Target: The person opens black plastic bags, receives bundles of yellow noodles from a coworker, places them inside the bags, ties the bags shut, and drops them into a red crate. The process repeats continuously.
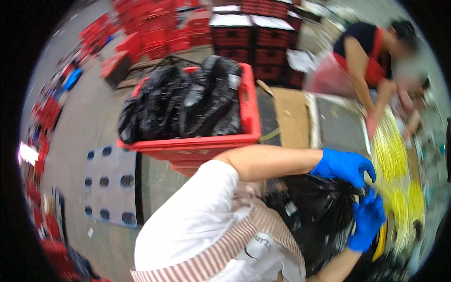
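Both of my hands wear blue gloves and are at the gathered neck of a black plastic bag (317, 201). My left hand (347, 167) comes in from the left above the bag, its fingers curled around the bunched top. Just below it, my right hand (368, 220) reaches up from the bottom, fingertips at the same gathered top. The full bag lies against my striped apron. To the right of my hands lie bundles of thin yellow strands (391, 151) on the work surface.
A red plastic crate (190, 142) filled with black bags stands at upper left. A co-worker (359, 60) bends over the yellow strands. Cardboard (292, 116) and a grey-topped tray (341, 123) lie ahead. A perforated grey pallet (112, 190) lies on the floor; red crates stand behind.
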Demonstrator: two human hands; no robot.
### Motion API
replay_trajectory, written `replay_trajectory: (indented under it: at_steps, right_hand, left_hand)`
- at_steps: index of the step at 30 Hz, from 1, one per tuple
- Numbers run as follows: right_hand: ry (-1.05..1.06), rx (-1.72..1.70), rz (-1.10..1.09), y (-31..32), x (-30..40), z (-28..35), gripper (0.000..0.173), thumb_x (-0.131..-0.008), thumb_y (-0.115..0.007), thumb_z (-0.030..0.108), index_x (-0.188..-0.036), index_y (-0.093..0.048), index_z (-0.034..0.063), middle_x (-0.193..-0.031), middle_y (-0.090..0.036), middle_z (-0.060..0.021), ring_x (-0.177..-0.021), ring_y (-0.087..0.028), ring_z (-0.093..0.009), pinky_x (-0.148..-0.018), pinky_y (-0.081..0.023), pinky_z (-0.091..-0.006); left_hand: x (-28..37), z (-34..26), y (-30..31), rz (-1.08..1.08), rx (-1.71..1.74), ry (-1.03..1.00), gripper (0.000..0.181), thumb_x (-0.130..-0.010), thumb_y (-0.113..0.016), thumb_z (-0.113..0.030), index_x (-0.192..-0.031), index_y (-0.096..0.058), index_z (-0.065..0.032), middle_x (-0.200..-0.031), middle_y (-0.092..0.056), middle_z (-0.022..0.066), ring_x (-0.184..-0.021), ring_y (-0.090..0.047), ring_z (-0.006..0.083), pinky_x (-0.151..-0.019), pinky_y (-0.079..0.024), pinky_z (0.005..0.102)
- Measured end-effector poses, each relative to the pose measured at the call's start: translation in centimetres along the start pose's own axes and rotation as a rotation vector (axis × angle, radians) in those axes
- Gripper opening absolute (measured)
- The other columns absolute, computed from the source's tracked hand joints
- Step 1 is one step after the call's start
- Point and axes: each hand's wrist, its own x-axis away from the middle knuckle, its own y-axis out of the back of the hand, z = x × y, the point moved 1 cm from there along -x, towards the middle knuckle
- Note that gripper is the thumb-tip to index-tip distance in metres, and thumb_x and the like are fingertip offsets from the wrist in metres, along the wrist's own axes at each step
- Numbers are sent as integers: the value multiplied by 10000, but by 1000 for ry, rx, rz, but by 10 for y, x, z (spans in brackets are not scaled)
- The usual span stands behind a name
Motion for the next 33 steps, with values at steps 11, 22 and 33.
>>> replay_trajectory:
  at_steps: [11,22,33]
  right_hand:
    - [41,-16,340,-50,-32,45,546,-826,-378,433,-1183,-362,20,-969,-534,-85,-849,-504,-174,-775,-406,-332]
    - [-36,235,30,-75,-25,20,419,-838,-425,314,-1115,-453,1,-594,-260,50,-555,-295,-63,-546,-276,-204]
    - [333,347,5,-136,-20,43,394,-810,-487,293,-1001,-522,-50,-560,-361,37,-474,-335,-42,-427,-284,-174]
  left_hand:
    - [79,12,54,-549,-104,244,242,-784,-430,-128,-935,-619,-134,-646,-448,6,-502,-401,68,-477,-376,209]
    - [106,55,68,-370,-415,182,130,-762,-560,-146,-791,-570,-19,-748,-533,66,-720,-502,166,-634,-422,278]
    - [54,67,-19,-31,-483,-202,615,-688,-633,-251,-1211,-365,-71,-1132,-454,194,-1010,-465,323,-854,-367,368]
